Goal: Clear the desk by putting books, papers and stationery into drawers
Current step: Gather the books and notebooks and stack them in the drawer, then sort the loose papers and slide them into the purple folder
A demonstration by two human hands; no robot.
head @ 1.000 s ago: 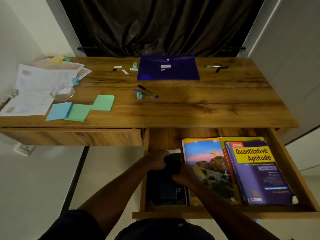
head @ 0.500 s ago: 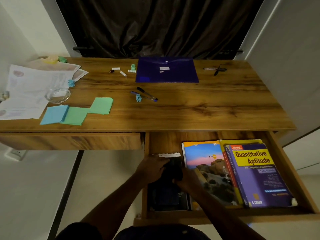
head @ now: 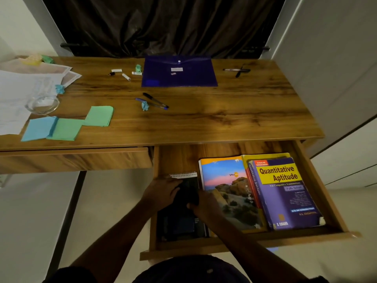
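**Both hands on a dark item in the open right drawer**

Left hand [head: 161, 193] and right hand [head: 206, 203] both grip a small dark object [head: 188, 196] over the spiral notepad [head: 183, 175], at the left end of the open drawer [head: 318, 190]. Beside them lie a "you" landscape book [head: 224, 180] and "Quantitative Aptitude" [head: 283, 193], marked "S. CHAND". Further back on the desk [head: 224, 119]: sticky notes [head: 67, 125], pens [head: 155, 102], papers [head: 20, 88], blue folder [head: 179, 72].
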